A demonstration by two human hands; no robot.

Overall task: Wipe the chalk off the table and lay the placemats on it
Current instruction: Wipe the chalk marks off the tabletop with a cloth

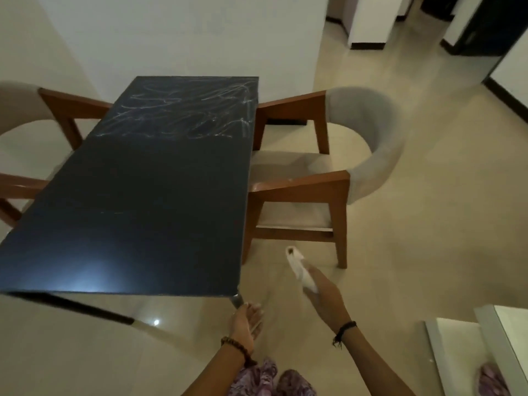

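A dark rectangular table (148, 195) fills the left and middle of the view. White chalk scribbles (194, 112) cover its far half; the near half looks bare. My right hand (323, 295) hangs to the right of the table's near right corner, shut on a white cloth (300, 267) that sticks out past the fingers. My left hand (245, 321) is just below that corner, fingers loosely apart and holding nothing, close to the table leg (237, 300). No placemats are in view.
A wooden chair with a grey curved back (363, 155) stands at the table's right side, another chair (34, 115) at the left. A white wall lies behind the table. A white ledge (491, 347) is at the lower right. Tiled floor stretches to the right.
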